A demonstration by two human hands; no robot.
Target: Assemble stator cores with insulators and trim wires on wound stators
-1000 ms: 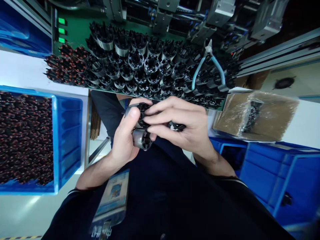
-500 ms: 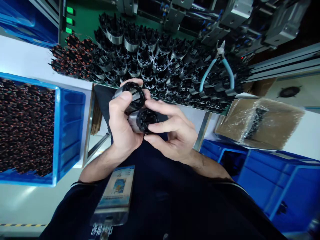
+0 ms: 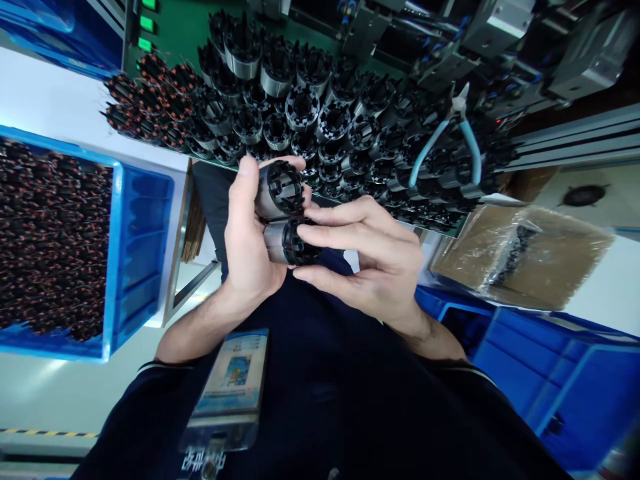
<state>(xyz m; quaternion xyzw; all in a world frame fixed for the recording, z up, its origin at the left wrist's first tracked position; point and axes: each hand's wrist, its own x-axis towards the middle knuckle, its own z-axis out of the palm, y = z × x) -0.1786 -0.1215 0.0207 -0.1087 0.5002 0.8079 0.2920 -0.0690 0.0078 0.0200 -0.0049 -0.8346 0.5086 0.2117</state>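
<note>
Two motor stator cores, steel cylinders with black slotted plastic ends, lie side by side in front of my body. My left hand (image 3: 249,240) cradles both, its thumb raised along the side of the upper stator core (image 3: 280,189). My right hand (image 3: 373,257) has its fingers and thumb closed around the black end of the lower stator core (image 3: 283,241). The far fingers of my left hand are partly hidden behind the upper core. Just beyond my hands stand rows of similar stator cores (image 3: 303,107) on the green bench.
Light-blue-handled nippers (image 3: 465,127) lie on the cores at right. Copper-wound stators (image 3: 160,100) sit at the bench's left end, and more fill a blue crate (image 3: 113,267). Machinery (image 3: 500,30) stands behind. A plastic-wrapped carton (image 3: 520,257) and blue bins (image 3: 540,360) are at right.
The upper stator core has turned so its slotted end faces right, and my left thumb has lifted off its end. My right hand has shifted slightly right, still on the lower core.
</note>
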